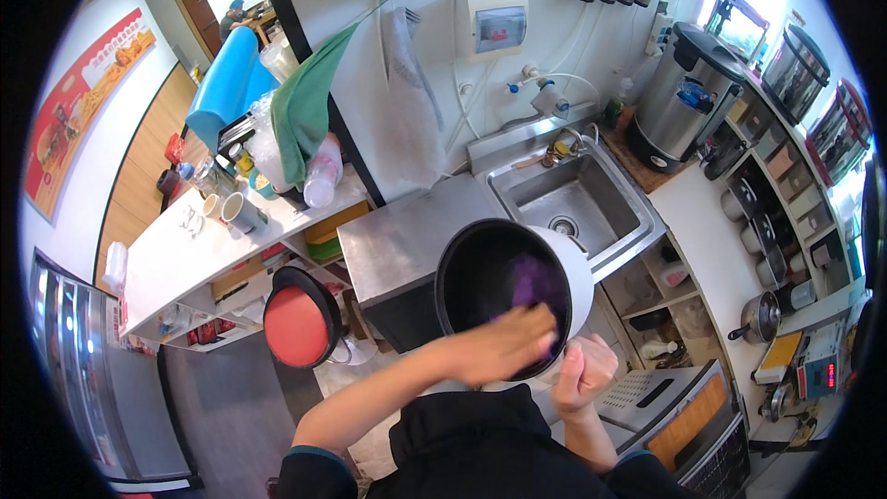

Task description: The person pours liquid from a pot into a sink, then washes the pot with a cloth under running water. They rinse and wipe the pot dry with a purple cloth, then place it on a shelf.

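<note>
A large white pot (584,270) with a dark inner wall is tilted so that its mouth faces me. My left hand (516,346) reaches into the mouth, blurred by movement. Its fingers are curled on a purple cloth (528,281) that lies against the inside wall. My right hand (585,371) grips the pot near its rim on the lower right, thumb uppermost. Just behind the pot is a stainless steel sink (575,194) with a drain and a faucet (560,149).
A steel counter (423,222) adjoins the sink on the left. A tall metal urn (682,97) stands at the right. A black bin with a red lid (296,327) is at left, below a white counter (166,256) with cups. A saucepan (760,317) sits far right. A person (235,17) sits in the distance.
</note>
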Demonstrator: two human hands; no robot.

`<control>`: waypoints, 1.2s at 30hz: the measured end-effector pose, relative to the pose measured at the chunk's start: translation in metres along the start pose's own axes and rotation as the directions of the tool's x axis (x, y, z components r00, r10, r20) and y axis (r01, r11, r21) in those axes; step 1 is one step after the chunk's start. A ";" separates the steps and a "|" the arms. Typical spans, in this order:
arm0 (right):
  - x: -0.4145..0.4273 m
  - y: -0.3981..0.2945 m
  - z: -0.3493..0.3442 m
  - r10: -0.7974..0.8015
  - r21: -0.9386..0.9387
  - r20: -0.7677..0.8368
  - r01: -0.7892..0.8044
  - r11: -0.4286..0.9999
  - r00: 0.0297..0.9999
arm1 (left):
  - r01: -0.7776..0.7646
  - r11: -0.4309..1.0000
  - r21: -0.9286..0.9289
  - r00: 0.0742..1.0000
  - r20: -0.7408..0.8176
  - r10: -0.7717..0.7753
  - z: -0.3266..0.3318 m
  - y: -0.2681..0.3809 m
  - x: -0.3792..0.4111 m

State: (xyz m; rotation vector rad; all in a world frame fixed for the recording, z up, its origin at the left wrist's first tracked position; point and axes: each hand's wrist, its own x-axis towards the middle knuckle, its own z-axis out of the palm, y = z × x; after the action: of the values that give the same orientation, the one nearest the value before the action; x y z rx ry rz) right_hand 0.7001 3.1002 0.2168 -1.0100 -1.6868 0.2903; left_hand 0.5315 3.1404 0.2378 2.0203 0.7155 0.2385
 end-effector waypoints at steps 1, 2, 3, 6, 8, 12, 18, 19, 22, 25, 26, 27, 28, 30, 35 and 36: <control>0.003 -0.001 0.002 0.000 0.031 -0.079 0.002 1.000 0.997 | -0.041 0.973 0.229 0.986 -0.146 0.076 -0.003 -0.009 0.004; 0.006 -0.001 0.002 -0.008 0.015 -0.100 0.010 1.000 0.995 | -0.043 0.892 0.450 0.947 -0.266 0.180 -0.003 -0.021 0.009; 0.008 0.003 0.001 -0.013 -0.004 -0.118 0.013 1.000 0.993 | 0.117 0.839 0.532 0.951 -0.304 0.061 -0.003 -0.025 0.011; 0.009 0.008 -0.009 -0.006 -0.100 -0.154 -0.009 0.995 0.988 | 0.267 0.681 0.682 0.925 -0.379 0.018 0.012 -0.040 0.007; 0.008 0.014 -0.013 0.021 -0.109 -0.215 -0.045 0.993 0.976 | 0.216 0.665 0.715 0.958 -0.288 -0.001 0.024 -0.031 0.001; 0.003 0.020 -0.020 0.014 -0.045 -0.271 -0.027 0.999 0.962 | -0.254 0.912 0.323 0.965 0.151 0.215 0.021 -0.027 -0.012; 0.008 0.005 -0.008 -0.130 -0.063 -0.086 0.124 0.990 0.988 | -0.282 0.959 -0.037 0.924 -0.279 0.261 0.014 -0.004 -0.005; 0.008 0.005 -0.007 -0.116 -0.056 -0.075 0.112 0.992 0.990 | -0.098 0.981 0.165 0.953 -0.268 0.140 0.006 -0.001 0.003; 0.007 0.007 -0.009 -0.090 -0.086 -0.136 0.079 0.993 0.987 | 0.371 0.760 0.534 0.851 -0.523 -0.047 0.002 -0.001 0.007; 0.011 0.014 -0.019 -0.026 -0.146 -0.262 -0.013 0.989 0.965 | 0.409 0.668 0.621 0.886 -0.447 -0.126 0.014 -0.005 -0.008; 0.010 0.017 -0.022 0.007 -0.099 -0.276 -0.036 0.994 0.961 | 0.406 0.672 0.620 0.895 -0.418 -0.156 0.015 0.000 -0.013; 0.007 0.022 -0.026 0.041 -0.065 -0.294 -0.063 0.996 0.955 | 0.371 0.691 0.620 0.929 -0.240 -0.283 0.006 0.016 -0.017; 0.006 0.024 -0.028 0.076 -0.023 -0.307 -0.088 0.996 0.949 | 0.277 0.770 0.575 0.956 -0.245 -0.161 0.009 0.016 -0.023; 0.007 0.022 -0.029 0.087 -0.037 -0.311 -0.104 0.994 0.946 | 0.058 0.876 0.478 0.957 -0.275 0.087 0.021 0.017 -0.037; 0.007 0.016 -0.017 -0.036 -0.073 -0.161 0.025 0.997 0.986 | -0.075 0.955 0.288 0.959 -0.242 0.149 0.048 0.043 -0.024; 0.007 0.016 -0.018 -0.022 -0.061 -0.167 0.012 0.998 0.986 | -0.079 0.966 0.245 0.958 -0.248 0.141 0.049 0.046 -0.022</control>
State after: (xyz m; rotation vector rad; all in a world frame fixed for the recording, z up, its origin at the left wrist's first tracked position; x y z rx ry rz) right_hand 0.7230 3.1095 0.2177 -1.0350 -1.5583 0.1400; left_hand 0.5530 3.0749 0.2530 2.2818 0.8275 0.5189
